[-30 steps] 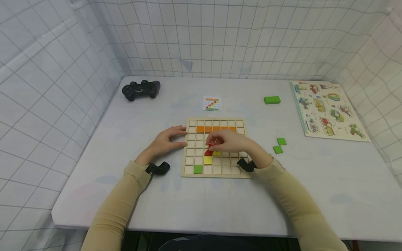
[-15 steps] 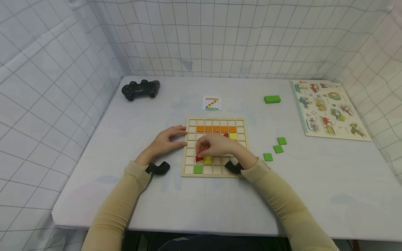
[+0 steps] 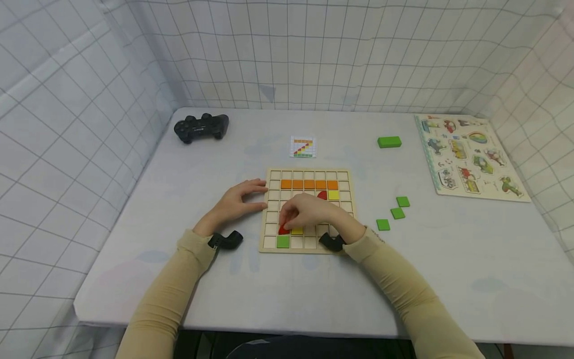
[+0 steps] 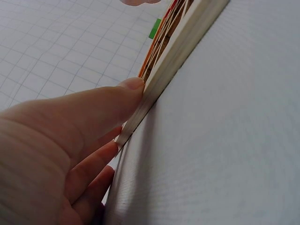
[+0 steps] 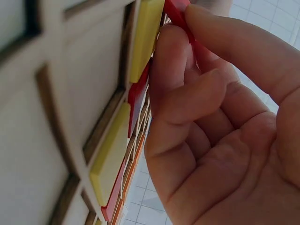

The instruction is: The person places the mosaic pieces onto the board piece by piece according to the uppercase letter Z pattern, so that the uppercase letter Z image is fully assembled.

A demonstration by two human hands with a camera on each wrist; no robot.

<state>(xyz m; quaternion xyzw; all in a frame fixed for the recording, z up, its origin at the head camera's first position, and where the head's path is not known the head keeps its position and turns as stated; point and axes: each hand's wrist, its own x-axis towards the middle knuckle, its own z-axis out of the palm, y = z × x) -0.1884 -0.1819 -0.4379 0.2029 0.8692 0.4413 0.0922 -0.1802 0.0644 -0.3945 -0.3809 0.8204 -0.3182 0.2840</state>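
Note:
A square wooden grid board [image 3: 309, 251] lies on the table, with a row of orange tiles [image 3: 309, 184] near its far side. My right hand [image 3: 309, 212] pinches a red tile [image 3: 283, 230] between thumb and fingertips, low over a cell at the lower left. Right beside it is a yellow tile [image 5: 145, 37]; a green tile [image 3: 283, 242] sits just below. Another red tile [image 3: 322, 195] with a curved edge and a yellow one [image 3: 333, 195] show at the upper right. My left hand [image 3: 237, 202] touches the board's left edge, fingers extended. The right hand hides the middle cells.
A small pattern card [image 3: 303, 147] lies behind the board. Several loose green tiles [image 3: 397, 213] are to the right, and a green block [image 3: 389, 142] stands farther back. A black game controller [image 3: 201, 127] is at the back left, a picture puzzle board [image 3: 473, 192] at the right.
My right hand has moved left and toward me with the red tile, from the middle of the board to the lower-left cell. The left hand has stayed at the edge.

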